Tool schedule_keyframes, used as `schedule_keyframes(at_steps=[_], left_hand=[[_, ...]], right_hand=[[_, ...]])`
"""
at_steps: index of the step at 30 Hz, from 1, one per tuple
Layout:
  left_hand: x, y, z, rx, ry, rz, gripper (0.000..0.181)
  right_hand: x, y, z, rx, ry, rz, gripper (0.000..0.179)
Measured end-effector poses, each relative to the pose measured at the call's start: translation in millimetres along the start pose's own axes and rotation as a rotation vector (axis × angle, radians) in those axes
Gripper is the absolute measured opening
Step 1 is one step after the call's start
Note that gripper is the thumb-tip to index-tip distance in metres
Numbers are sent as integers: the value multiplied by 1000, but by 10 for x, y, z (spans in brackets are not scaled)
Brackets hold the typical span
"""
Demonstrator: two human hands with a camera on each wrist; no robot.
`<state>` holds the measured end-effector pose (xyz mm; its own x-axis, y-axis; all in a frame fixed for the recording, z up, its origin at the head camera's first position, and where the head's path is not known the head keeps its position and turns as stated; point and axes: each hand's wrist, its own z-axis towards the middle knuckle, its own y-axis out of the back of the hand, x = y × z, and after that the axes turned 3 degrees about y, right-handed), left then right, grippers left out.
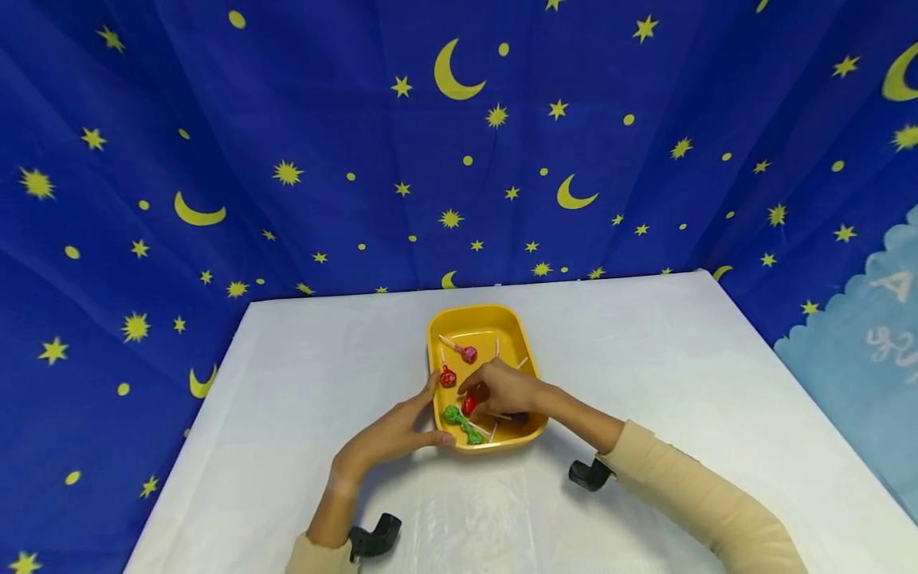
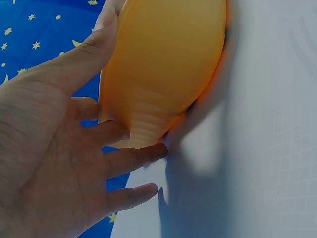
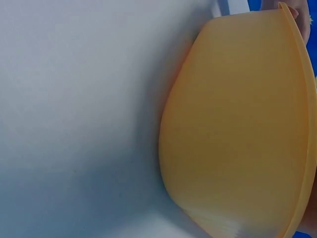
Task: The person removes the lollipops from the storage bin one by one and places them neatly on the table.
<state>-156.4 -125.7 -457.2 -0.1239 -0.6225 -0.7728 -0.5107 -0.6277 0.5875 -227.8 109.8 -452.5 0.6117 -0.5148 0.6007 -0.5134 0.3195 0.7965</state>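
A yellow plastic tray [image 1: 479, 312] stands on the table with several wrapped lollipops inside. My left hand [image 1: 398, 430] steadies its left side, fingers fairly straight along the wall and thumb at the near left corner; the left wrist view shows this hand [image 2: 64, 134] against the outer wall. My right hand [image 1: 502, 391] reaches down into the tray, curled fingers pinching a red lollipop [image 1: 469, 406]. Near it lie green lollipops [image 1: 454, 414], another red one [image 1: 448, 377] and a pinkish-purple one [image 1: 469, 354]. Other sticks [image 1: 498, 347] poke out beside the right hand, their heads hidden.
The white tabletop [image 1: 323, 359] extends around the tray. A blue curtain [image 1: 358, 143] with yellow moons and stars hangs behind and at the sides. A light blue lettered panel [image 1: 875, 351] is on the right. Black wrist mounts [image 1: 375, 536] sit at both forearms.
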Motion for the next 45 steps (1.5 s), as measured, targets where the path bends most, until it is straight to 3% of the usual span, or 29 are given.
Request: schedule_keyframes(at_steps=[8, 19, 24, 31, 45], left_hand=[[14, -6, 10, -16, -18, 10, 105], [-13, -26, 4, -23, -32, 29, 104], [-64, -63, -23, -17, -48, 85, 109], [-108, -112, -30, -96, -45, 195, 113], [-143, -107, -38, -135, -26, 274, 108]], right_hand=[[13, -10, 24, 13, -10, 0, 20], [-3, 19, 11, -25, 9, -15, 15], [-15, 16, 0, -16, 28, 8, 16], [1, 77, -37, -17, 7, 36, 17], [45, 230, -48, -79, -18, 30, 20]])
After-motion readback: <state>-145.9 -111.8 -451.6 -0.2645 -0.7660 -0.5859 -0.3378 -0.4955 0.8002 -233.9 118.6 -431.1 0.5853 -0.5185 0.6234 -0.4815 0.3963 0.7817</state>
